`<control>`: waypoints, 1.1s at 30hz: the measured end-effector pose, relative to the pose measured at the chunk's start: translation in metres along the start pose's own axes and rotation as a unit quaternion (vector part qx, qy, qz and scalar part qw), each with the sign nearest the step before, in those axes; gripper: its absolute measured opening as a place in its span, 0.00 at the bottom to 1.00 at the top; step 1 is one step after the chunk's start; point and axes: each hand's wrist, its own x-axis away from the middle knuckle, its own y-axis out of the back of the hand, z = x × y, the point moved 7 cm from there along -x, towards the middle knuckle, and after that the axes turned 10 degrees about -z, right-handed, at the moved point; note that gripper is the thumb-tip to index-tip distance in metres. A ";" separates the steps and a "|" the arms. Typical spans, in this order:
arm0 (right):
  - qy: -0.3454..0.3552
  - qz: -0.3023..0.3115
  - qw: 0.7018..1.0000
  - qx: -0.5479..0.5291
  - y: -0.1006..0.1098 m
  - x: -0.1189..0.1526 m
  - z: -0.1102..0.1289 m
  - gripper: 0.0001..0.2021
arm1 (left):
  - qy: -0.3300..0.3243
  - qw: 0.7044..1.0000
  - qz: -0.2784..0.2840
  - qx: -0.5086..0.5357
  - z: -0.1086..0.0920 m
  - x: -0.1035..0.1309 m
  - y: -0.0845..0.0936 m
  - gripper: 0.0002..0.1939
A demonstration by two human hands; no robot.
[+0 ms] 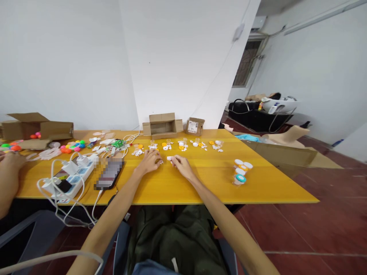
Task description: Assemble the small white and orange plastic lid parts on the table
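Note:
My right hand (181,167) pinches a small flat white piece (169,157) between thumb and fingers, just above the table. To its left, my left hand (149,162) rests low over the tabletop with its fingers bent. A tiny white piece (161,162) shows at those fingertips, too small to name. Behind both hands lies a row of small heaps: loose white pieces (138,152), orange lids (164,144), white lids (195,144) and clear little jars (185,140). Several lidded jars (240,172) with white, orange and teal tops stand together at the right.
A power strip (76,179) with tangled white cables and a phone (110,175) lie at the left. An open cardboard box (163,131) and a small carton (195,126) stand by the wall. Another person's arm (10,179) reaches in at far left, near colourful balls (75,146).

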 end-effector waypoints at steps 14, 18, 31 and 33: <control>-0.015 -0.017 1.000 -0.011 -0.002 -0.003 -0.006 0.14 | 0.011 1.000 -0.004 0.027 -0.001 -0.001 0.000 0.08; -0.011 -0.034 0.999 -0.017 -0.002 -0.004 -0.009 0.14 | 0.020 0.999 -0.033 0.034 -0.002 -0.003 0.005 0.10; -0.001 -0.033 0.998 -0.059 -0.002 -0.005 -0.010 0.13 | 0.056 0.985 -0.035 0.158 -0.016 -0.007 0.001 0.15; 0.002 -0.030 0.998 -0.059 -0.003 -0.005 -0.009 0.14 | 0.054 0.983 -0.039 0.170 -0.015 -0.008 0.000 0.13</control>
